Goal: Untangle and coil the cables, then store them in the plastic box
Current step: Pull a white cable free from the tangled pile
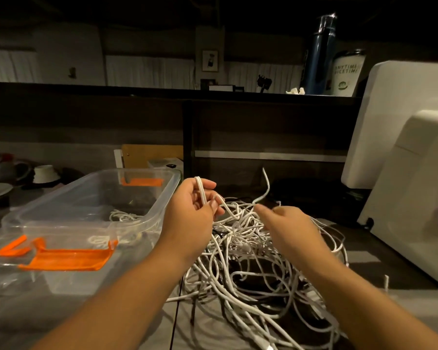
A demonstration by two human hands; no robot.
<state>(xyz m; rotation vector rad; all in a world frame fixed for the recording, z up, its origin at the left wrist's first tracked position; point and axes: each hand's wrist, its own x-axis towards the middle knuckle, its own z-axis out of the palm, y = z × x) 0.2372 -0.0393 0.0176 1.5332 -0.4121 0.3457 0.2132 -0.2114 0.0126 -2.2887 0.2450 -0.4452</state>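
Forearms (137,286) extended over tangle (250,261); left hand (195,205) grips raised cable loop (200,188), right hand (288,228) pinches loose cable end (264,190).

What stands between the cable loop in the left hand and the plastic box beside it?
Nothing visible: the plastic box sits open-topped right beside the left hand. The cable loop it holds runs down into the tangled pile, which may hold it back.
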